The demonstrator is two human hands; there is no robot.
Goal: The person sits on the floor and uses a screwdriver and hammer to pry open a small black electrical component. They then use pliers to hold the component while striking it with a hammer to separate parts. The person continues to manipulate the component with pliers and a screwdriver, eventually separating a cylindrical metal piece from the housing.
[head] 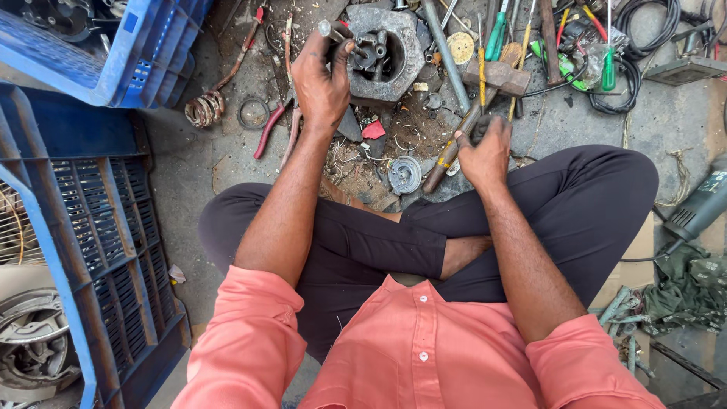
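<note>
- The left hand (322, 82) is closed around a short metal rod (327, 30), whose round end pokes up just above the thumb and fingers.
- Right beside that grip, touching the fingertips, sits a grey hexagonal casting (385, 51) with a hollow middle and small metal parts inside it; it rests on the dirty floor (189, 163).
- The right hand (485, 155) is wrapped around the handle of a hammer (496, 76). The handle runs up and away from the fist to the rusty head, which lies just past the casting's right edge (how tight the fingers press I cannot tell).
- Below the left hand, near the wrist, lie red-handled pliers (269, 130) and a loose ring (253, 113).
- Between the two hands, nearer the knees, lies a round coiled metal piece (405, 174) among scraps.
- Beyond the hammer head, screwdrivers with green handles (608, 72) and black cables (644, 23) are scattered.
- Far out from the left arm stands a blue crate (106, 53).
</note>
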